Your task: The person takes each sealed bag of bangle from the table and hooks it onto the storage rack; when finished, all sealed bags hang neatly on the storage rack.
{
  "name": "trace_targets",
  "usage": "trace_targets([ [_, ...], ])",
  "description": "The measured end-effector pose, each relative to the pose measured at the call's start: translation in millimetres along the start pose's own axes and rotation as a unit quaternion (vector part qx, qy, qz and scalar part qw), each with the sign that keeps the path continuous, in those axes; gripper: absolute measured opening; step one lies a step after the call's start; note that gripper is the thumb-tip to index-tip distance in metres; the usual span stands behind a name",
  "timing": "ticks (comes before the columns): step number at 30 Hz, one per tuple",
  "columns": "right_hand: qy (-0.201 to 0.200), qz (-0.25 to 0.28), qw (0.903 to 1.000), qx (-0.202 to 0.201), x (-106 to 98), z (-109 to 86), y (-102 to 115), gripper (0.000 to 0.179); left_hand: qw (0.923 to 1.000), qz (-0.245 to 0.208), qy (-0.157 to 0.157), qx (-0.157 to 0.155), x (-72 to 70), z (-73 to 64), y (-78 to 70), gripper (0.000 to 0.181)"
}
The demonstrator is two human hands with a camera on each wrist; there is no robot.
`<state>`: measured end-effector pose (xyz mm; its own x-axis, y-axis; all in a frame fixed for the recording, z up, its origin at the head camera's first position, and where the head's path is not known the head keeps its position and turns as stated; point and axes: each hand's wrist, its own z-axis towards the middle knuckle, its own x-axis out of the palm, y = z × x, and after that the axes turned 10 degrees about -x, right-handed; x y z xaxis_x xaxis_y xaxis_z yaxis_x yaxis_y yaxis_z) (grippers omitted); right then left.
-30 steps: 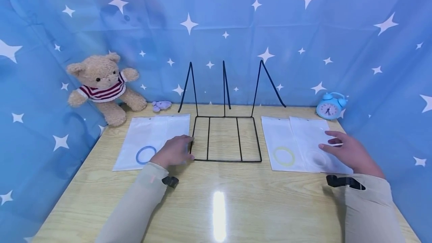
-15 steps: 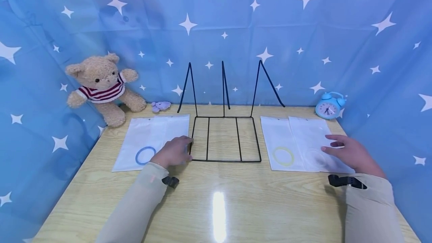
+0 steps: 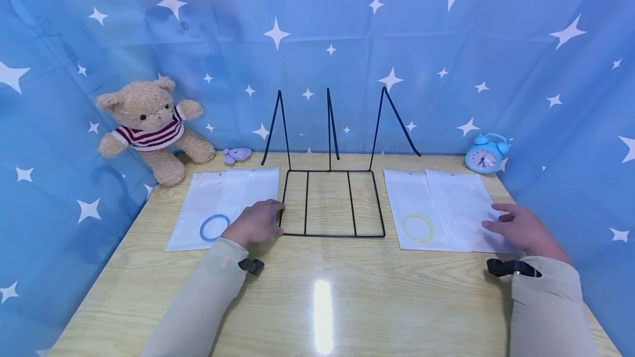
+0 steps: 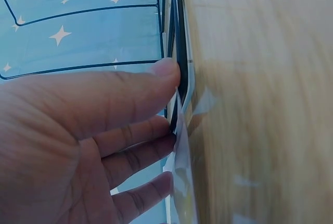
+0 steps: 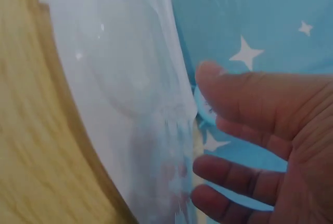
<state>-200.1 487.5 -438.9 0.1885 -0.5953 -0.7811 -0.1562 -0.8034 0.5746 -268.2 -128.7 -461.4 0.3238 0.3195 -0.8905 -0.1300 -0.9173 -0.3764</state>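
Bear (image 3: 151,132) and clock (image 3: 483,157) behind packets (image 3: 405,194)

On the surface (image 3: 397,302), left fingers (image 4: 135,156) have a wire rack (image 3: 329,171) rightward, packets (image 3: 210,189) leftward, a bear (image 3: 154,120) beyond; right fingers (image 5: 234,174) have more packets (image 3: 453,203) leftward, a clock (image 3: 485,157) beyond.

At the right of the frame, the right hand (image 5: 289,120) points thumb and fingers leftward, fingertips just beside a glossy white packet (image 5: 125,52) (a faint ring (image 5: 110,102) shows in it). Wood-grained table (image 5: 31,146) lies lower left; star-patterned blue cloth (image 5: 229,10) fills the upper right.
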Motion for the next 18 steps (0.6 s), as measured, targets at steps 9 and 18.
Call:
trace_targets([
  [9, -0.013, -0.025, 0.9988, 0.039, -0.9, -1.6, -9.0, 0.096, 0.9998, -0.016, 0.007, -0.009, 0.7, -1.6, 0.0, 0.069],
  [18, -0.024, -0.011, 0.9970, 0.073, 5.7, 3.0, -10.0, 0.100, 0.9998, -0.020, 0.007, -0.007, -0.4, -3.0, -1.8, 0.068],
])
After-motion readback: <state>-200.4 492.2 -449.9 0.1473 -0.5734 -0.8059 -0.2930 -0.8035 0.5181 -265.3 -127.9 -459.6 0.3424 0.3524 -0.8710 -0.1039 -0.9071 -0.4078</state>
